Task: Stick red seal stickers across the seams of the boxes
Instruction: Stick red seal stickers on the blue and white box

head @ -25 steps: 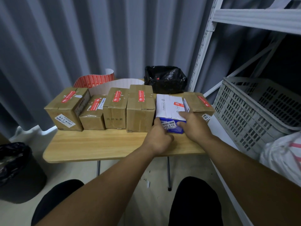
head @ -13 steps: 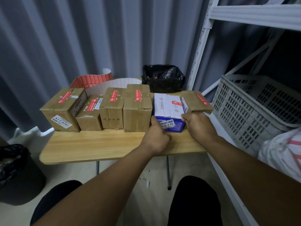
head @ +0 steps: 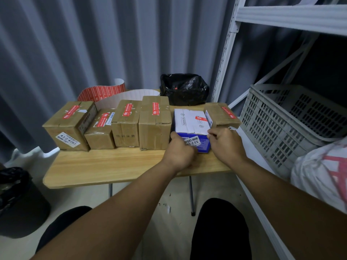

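A row of boxes stands along the wooden table [head: 105, 166]. Several are brown cardboard, each with a red seal sticker on top, such as the leftmost brown box [head: 69, 124] and the tall brown box [head: 155, 121]. A white and blue box [head: 190, 121] with a small red sticker on its top stands between the tall one and the rightmost brown box [head: 221, 114]. My left hand [head: 180, 151] presses against its front left corner. My right hand [head: 224, 143] holds its front right corner. A strip of red stickers [head: 101, 91] curls behind the row.
A black plastic bag [head: 184, 89] sits at the back of the table. A grey plastic crate [head: 285, 117] stands on the white shelving unit [head: 229, 53] at the right. A dark bin [head: 16, 199] stands on the floor at the left. A white sack [head: 323, 173] lies at the right edge.
The white and blue box slid slightly toward me and settled in line with the row. Both hands stayed on its front corners.
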Tool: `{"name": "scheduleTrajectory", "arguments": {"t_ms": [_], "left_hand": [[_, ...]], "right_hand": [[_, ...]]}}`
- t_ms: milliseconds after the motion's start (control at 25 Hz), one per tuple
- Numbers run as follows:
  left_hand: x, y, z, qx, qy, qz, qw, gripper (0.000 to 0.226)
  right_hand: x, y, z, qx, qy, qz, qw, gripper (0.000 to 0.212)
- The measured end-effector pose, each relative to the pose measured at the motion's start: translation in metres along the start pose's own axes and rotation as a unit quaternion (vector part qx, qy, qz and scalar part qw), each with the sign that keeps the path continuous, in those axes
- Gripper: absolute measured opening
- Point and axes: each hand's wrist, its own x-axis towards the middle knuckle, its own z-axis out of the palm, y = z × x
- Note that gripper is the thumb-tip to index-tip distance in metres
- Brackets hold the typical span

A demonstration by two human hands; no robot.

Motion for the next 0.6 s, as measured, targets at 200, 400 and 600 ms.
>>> {"name": "scheduleTrajectory", "arguments": {"t_ms": [200,400,600], "left_hand": [[-0.028,-0.001,-0.014,-0.011,0.034,0.007,0.999,0.039],[-0.059,0.008,-0.037,-0.028,0.043,-0.052,0.997,0.022],[-0.061,0.001,-0.061,0.022,0.065,-0.062,0.996,0.017]], "right_hand": [[-0.023,-0.012,-0.02,0.002,0.014,0.015,1.0,0.022],[-0.047,-0.039,-0.032,-0.08,-0.06,0.021,0.995,0.024],[-0.058,-0.064,-0.021,0.075,-0.165,0.061,0.982,0.013]]}}
